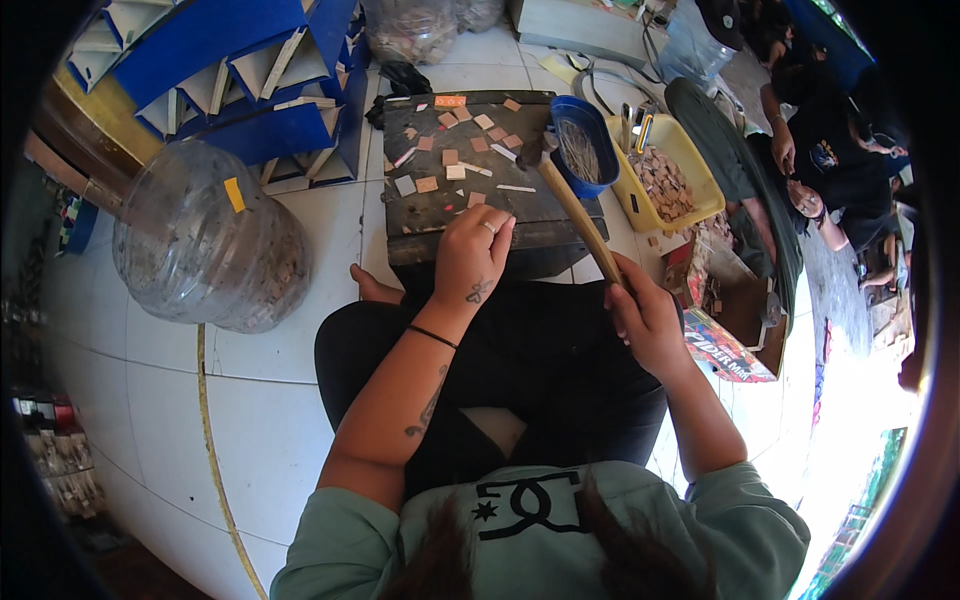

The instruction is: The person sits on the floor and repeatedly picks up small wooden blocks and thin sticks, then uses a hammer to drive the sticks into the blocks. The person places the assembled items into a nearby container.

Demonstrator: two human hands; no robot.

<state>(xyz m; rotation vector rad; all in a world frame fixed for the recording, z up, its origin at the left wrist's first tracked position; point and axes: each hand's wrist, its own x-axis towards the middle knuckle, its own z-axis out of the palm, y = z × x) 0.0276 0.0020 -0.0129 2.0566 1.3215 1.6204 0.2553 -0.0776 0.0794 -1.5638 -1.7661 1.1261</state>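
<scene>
My right hand (646,318) is wrapped round the wooden handle of a hammer (582,226). The hammer's metal head is raised over the right part of a low dark worktable (415,222). At the table's near edge, my left hand (474,252) is closed in a pinch, with thumb and forefinger together. Whatever it may hold is too small to make out. Several small wooden squares (427,185) and thin pale strips lie scattered beyond it. A blue tray (612,150) of thin, nail-like metal pieces stands at the table's right edge.
Right of the table are a yellow basin (703,200) of small wooden pieces and a cardboard box (728,346). A large clear plastic container (210,240) stands on the left, before blue shelving (225,85). Another person (825,140) works at the far right.
</scene>
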